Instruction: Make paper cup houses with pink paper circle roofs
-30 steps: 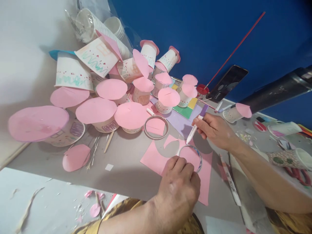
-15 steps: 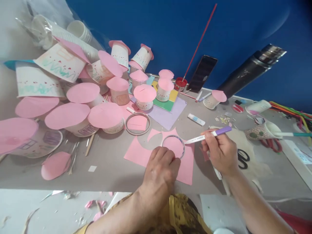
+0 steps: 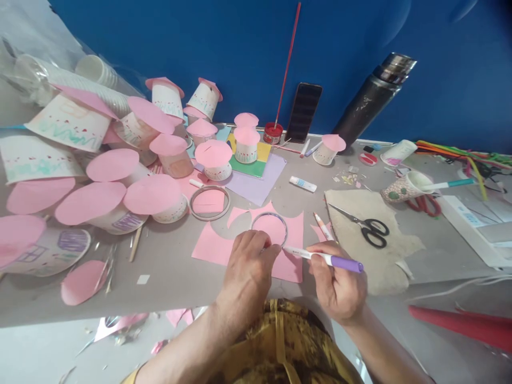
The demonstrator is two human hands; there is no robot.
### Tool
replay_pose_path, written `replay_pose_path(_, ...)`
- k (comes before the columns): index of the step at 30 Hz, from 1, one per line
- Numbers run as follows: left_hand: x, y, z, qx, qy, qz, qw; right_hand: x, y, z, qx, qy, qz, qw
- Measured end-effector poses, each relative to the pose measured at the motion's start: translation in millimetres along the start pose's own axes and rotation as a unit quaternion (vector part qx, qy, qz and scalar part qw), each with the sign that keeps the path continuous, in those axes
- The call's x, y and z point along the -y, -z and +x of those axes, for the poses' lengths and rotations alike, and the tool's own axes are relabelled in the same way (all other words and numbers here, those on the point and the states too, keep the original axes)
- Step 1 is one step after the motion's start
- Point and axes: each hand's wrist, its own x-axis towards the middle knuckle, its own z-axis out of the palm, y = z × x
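A pink paper sheet (image 3: 295, 226) with curved cut-outs lies flat before me. On it rests a thin patterned bangle (image 3: 276, 214), and the curled fingers of my left hand (image 3: 248, 269) hold its near side down. My right hand (image 3: 340, 288) grips a white marker pen with a purple end (image 3: 347, 264). The pen's tip meets the paper, or nearly so, at the bangle's lower right edge, close to my left fingertips. A second bangle (image 3: 210, 218) lies to the left over a pink piece.
Paper cups with pink tops (image 3: 154, 193) crowd the left. Black-handled scissors (image 3: 374, 232) lie on a beige cloth (image 3: 394, 261) at right. Behind stand a phone (image 3: 304, 112), a flask (image 3: 366, 101) and a red pot (image 3: 273, 133). A glue tube (image 3: 303, 184) lies mid-table.
The marker has moved round the bangle's right side toward me, its purple end now lower. My view has shifted right, showing the scissors fully. My left hand still holds the bangle.
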Motion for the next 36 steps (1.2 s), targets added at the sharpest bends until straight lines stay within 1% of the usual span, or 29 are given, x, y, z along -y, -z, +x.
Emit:
replay_pose_path(6,2,5,0,0.034,0.003,0.003,0.999,3,-1,2,-0.008,0.026,0.020,0.999)
replay_pose_path(9,3,7,1,0.049,-0.001,0.004,0.999,4,2,2,0.002,0.024,0.030,0.999)
replay_pose_path(13,2,9,4,0.056,0.006,0.021,0.998,6,4,-2,0.008,0.010,0.041,0.999)
replay_pose_path(20,-1,11,8,0.071,0.037,0.036,0.996,10,0,-2,0.005,0.039,0.069,0.997)
replay_pose_path(25,0,9,7,0.070,0.030,0.041,0.996,11,-4,1,0.028,0.069,0.058,0.996)
replay_pose_path(28,0,9,6,0.064,0.023,0.051,0.996,5,-3,2,0.027,0.080,0.033,0.996)
replay_pose_path(30,0,10,7,0.071,0.021,0.048,0.996,-1,0,1,0.014,0.065,0.015,0.998)
replay_pose_path(32,1,12,7,0.079,0.020,0.041,0.996,-8,2,-1,-0.002,0.027,0.019,0.999)
replay_pose_path(34,1,12,8,0.081,0.021,0.039,0.996,-13,4,-5,-0.030,-0.037,0.053,0.997)
replay_pose_path(36,1,12,8,0.080,0.023,0.037,0.996,-16,4,-9,-0.070,-0.110,0.099,0.986)
